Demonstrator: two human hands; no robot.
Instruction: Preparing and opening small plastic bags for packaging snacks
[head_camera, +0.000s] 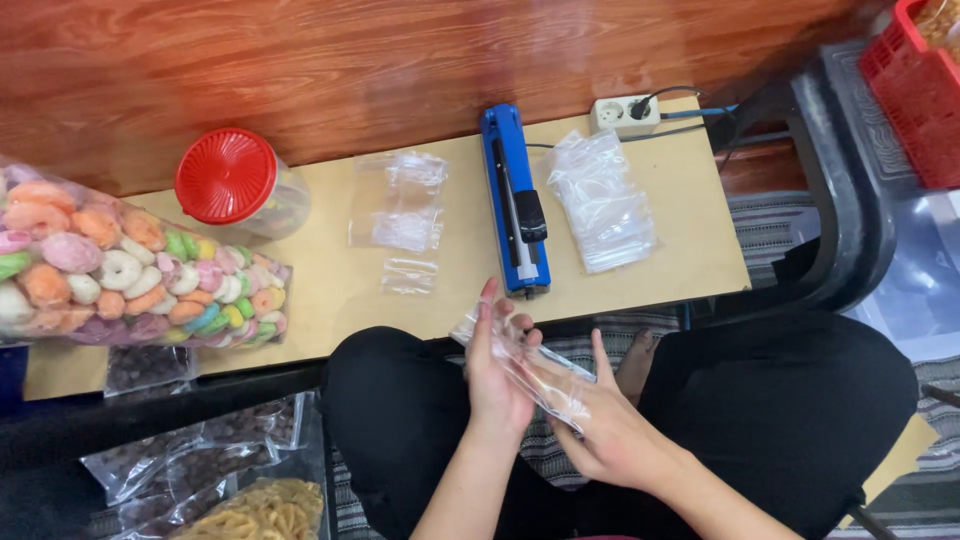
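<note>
Holding a small clear plastic bag (520, 365) over my lap, I report from the head view, the only one. My left hand (497, 375) has its fingers straight and close together, flat against the bag's left side. My right hand (608, 425) supports it from below, fingers loosely curled, thumb on the film. The bag appears empty and lies slanted between both hands, near of the low table (330, 290). On the table: a blue heat sealer (513, 200) just far of my hands, a stack of clear bags (603, 200) to its right, loose bags (400, 205) to its left, a red-lidded jar (238, 185), and a large sack of coloured ring snacks (120, 270) at far left. Judgement: I am opening the bag; filling would call for separating its mouth first.
</note>
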